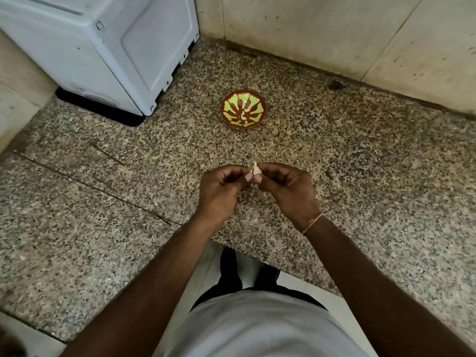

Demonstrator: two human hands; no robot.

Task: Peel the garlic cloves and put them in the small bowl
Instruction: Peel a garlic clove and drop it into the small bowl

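Note:
A small red-brown bowl (pixel 243 110) with a yellow-green pattern sits on the speckled granite counter (pixel 103 202), a short way beyond my hands. Two pale peeled cloves (pixel 246 107) lie inside it. My left hand (pixel 221 191) and my right hand (pixel 286 189) meet over the counter, fingertips together. Between them they pinch one garlic clove (pixel 255 169), whose pale papery tip sticks up above the fingers. The rest of the clove is hidden by my fingers.
A white appliance (pixel 108 47) stands at the back left of the counter. Beige wall tiles (pixel 334 29) close off the back and right. The counter's front edge (pixel 270 256) runs just under my forearms.

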